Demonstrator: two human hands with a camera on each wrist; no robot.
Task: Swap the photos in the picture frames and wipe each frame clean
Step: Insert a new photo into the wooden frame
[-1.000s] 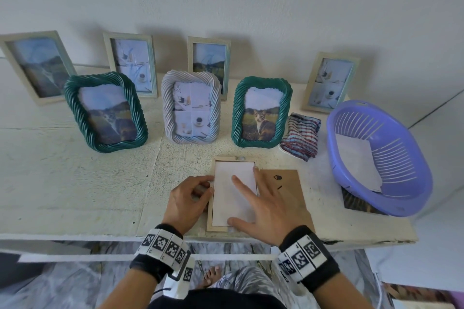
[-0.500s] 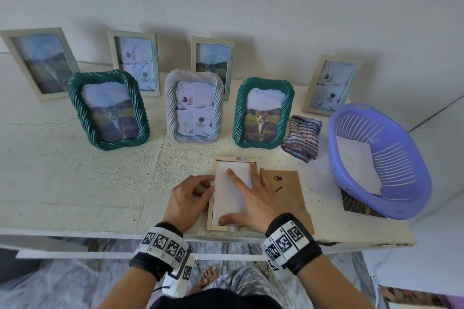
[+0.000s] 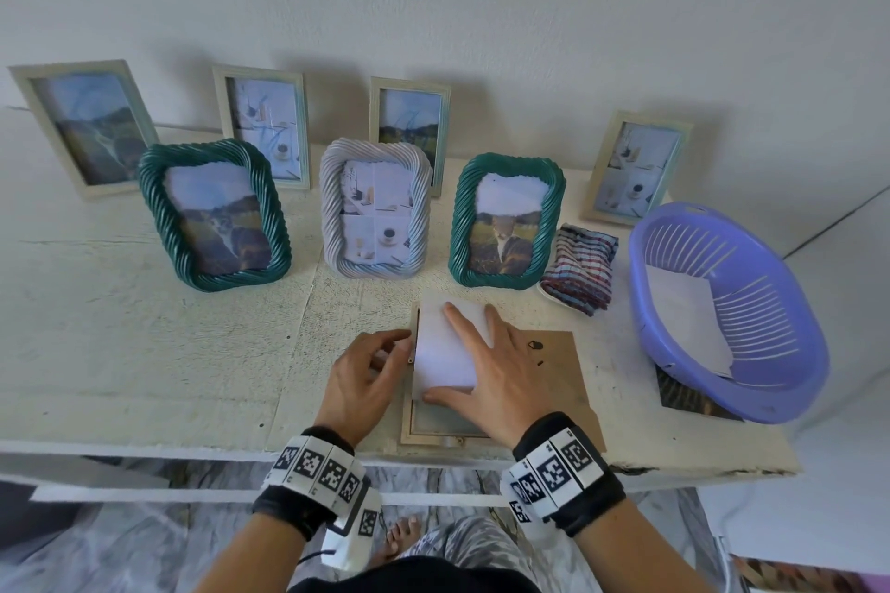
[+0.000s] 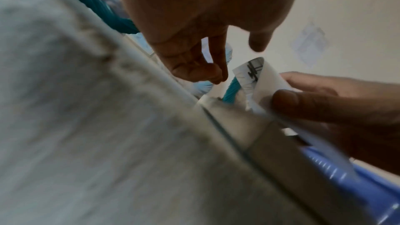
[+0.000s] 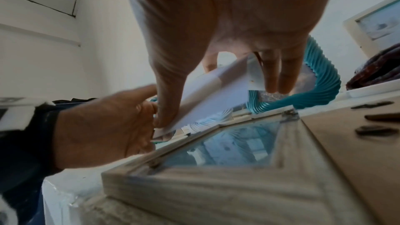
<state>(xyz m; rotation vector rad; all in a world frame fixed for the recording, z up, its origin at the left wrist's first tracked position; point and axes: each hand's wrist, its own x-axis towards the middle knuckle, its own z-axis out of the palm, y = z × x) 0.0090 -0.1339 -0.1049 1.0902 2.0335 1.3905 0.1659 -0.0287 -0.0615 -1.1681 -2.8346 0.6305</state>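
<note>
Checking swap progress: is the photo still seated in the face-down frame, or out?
Out: right hand lifts the photo off the frame; bare glass shows beneath it.

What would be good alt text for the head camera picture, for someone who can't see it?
Two hands lift a white photo out of a wooden frame lying face down at a table's front edge: the right hand holds it, the left hand touches its edge. Behind stand seven framed pictures, with a folded cloth and a purple basket to the right.
</note>
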